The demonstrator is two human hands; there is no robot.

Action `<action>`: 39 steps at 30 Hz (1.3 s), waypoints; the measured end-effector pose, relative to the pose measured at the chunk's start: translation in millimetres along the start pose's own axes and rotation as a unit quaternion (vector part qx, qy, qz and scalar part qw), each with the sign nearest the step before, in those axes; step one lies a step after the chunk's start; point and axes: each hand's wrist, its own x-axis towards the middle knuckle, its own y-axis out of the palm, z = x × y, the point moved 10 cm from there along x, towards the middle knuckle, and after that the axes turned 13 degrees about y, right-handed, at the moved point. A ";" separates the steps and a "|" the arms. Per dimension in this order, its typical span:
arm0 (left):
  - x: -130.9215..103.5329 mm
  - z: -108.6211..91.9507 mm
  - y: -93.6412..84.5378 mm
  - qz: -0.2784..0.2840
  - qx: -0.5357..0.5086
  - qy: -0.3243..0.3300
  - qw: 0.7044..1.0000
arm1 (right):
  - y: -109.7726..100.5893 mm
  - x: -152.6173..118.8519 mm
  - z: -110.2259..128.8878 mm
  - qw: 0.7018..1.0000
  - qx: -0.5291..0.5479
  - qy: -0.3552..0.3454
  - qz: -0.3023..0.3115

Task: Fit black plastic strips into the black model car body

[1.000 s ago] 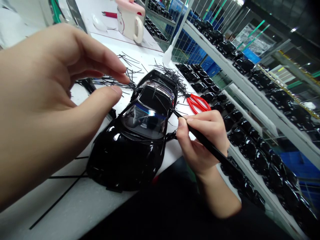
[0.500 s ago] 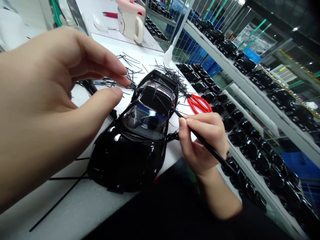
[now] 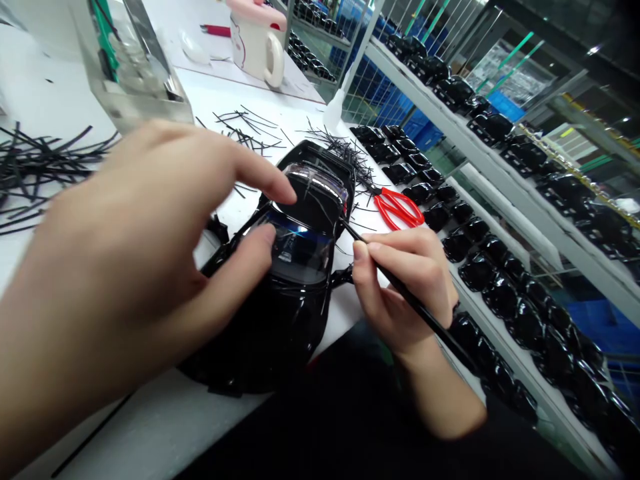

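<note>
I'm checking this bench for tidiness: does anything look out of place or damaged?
The black strips look untidy: loose and crisscrossed in clusters on the white tabletop near the model car. No damage stands out on the car, though the left hand hides part of it.

From here I count one left hand (image 3: 135,260), one right hand (image 3: 410,280), one benched model car (image 3: 283,327), one slim black tool (image 3: 415,301), one red-handled cutter (image 3: 385,210), one lidded mug (image 3: 253,50), one nozzle bottle (image 3: 334,112), with black strips (image 3: 27,167) and racked car bodies (image 3: 477,274) beyond my counting
</note>
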 end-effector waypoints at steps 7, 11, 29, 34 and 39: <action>5.7 -14.1 22.0 0.074 0.044 0.067 0.994 | 0.3 -0.2 0.4 1.000 0.007 0.005 0.008; 4.7 -12.4 22.5 0.082 0.024 0.041 0.995 | 1.1 -1.2 -2.5 1.000 0.014 0.016 0.016; 12.3 -24.3 1.1 0.043 0.039 0.041 0.997 | 3.7 -2.2 -4.2 0.999 0.025 0.028 0.016; 12.0 -23.8 -1.1 0.038 0.044 0.031 0.998 | 2.8 -2.5 -5.0 0.999 0.034 0.028 0.014; 12.5 -23.9 -0.2 0.040 0.039 0.037 0.998 | 3.5 -2.5 -4.9 0.999 0.037 0.028 0.017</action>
